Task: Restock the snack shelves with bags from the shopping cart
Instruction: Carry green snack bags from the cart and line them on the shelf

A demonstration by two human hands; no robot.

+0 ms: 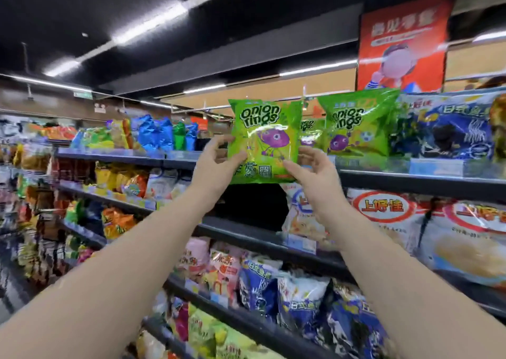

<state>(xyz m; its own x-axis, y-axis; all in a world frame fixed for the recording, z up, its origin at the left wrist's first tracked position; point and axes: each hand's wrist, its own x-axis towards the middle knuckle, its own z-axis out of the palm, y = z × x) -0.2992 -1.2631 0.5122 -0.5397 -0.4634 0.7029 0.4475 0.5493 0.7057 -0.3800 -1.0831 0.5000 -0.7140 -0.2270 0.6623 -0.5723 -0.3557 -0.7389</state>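
Both forearms (131, 251) reach up from the near edge; my left grip (219, 164) and right grip (312, 172) each pinch a lower side of the green bag (264, 136), thumbs on its front, holding it upright at the front of the top shelf (397, 179), just left of a matching bag (356, 125). I judge it light, air-puffed and crinkly, its film slippery and contents crushable, so I'd hold the sealed edges, not the belly.

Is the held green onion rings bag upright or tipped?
Upright: the green plastic onion rings bag has lettering uppermost; left hand and right hand pinch its lower sides.
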